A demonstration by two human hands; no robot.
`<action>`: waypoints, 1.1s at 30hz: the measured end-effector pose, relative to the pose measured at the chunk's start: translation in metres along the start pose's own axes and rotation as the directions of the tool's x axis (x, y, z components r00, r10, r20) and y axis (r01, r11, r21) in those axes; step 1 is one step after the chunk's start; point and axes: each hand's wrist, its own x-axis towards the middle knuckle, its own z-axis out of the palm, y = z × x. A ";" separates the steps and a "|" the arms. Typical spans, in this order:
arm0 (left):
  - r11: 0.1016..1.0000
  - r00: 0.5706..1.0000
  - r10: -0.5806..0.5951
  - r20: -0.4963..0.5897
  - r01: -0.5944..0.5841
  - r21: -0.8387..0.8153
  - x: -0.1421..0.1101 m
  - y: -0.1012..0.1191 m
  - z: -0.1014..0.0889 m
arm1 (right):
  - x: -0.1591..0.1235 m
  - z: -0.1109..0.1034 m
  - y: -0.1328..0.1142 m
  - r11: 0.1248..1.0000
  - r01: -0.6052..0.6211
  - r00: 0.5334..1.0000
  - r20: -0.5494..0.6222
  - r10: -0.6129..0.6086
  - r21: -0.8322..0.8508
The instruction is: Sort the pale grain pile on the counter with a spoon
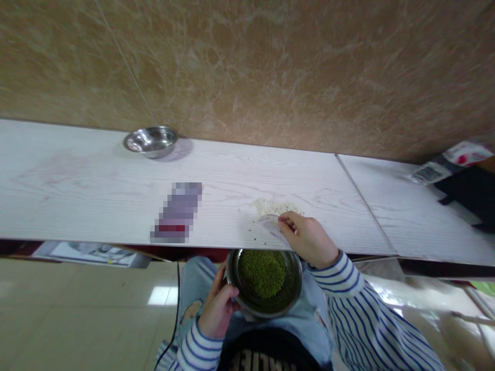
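My left hand (pixel 219 308) grips the left rim of a steel bowl (pixel 296 286), its thumb on the edge. Green mung beans (pixel 263 273) fill part of the bowl, which sits at my lap just under the table's front edge. Between the fingertips of my right hand (pixel 305 234) is a clear, round, thin plastic piece, like a lid (pixel 270 222), tilted against the tabletop. Beside it lies a scatter of small white grains (pixel 270 207) with some dark bits. A few dark specks lie closer to the edge.
An empty-looking steel bowl (pixel 152 143) stands near the wall at the left. A blurred-out phone-shaped object (pixel 178 211) lies left of the grains. At the far right are a dark bag (pixel 472 190) and a plastic packet (pixel 429 172). An open drawer (pixel 93 253) shows under the table (pixel 232 170).
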 end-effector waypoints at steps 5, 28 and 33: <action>1.000 0.999 -0.019 -0.027 0.019 -0.004 -0.001 0.001 0.000 | -0.003 0.003 -0.001 1.000 0.026 1.000 -0.003 -0.026 0.017; 0.999 0.999 -0.025 -0.028 0.026 0.026 -0.002 0.004 0.001 | 0.009 0.009 -0.004 0.998 0.049 0.999 -0.006 -0.049 -0.029; 1.000 0.999 -0.010 -0.032 0.010 0.000 0.001 0.001 -0.003 | 0.016 0.010 -0.006 0.996 0.056 0.998 0.004 -0.055 -0.066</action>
